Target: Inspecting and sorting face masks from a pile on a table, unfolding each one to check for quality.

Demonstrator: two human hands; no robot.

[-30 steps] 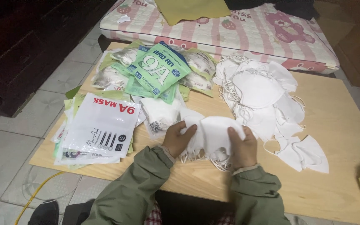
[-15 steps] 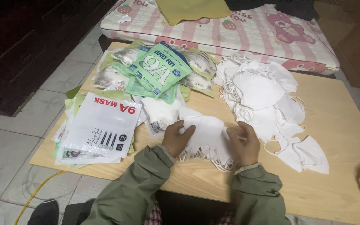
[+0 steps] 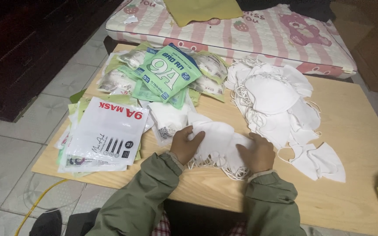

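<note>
Well to the left of the hands, a stack of flat white pouches [image 3: 106,133] is being kept squared for easy reach on the counter [image 3: 355,131]. A small stack of white masks [image 3: 217,142] is being gripped and evened between the left hand [image 3: 187,144] and right hand [image 3: 255,153]. Beyond the left hand, green pouches [image 3: 167,72] are lying fanned; beyond the right hand, loose masks [image 3: 276,100] are being kept heaped.

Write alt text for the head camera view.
Both hands, left hand and right hand, press a stack of white face masks on a wooden table. Loose masks lie to the right, packaged masks to the left.
</note>
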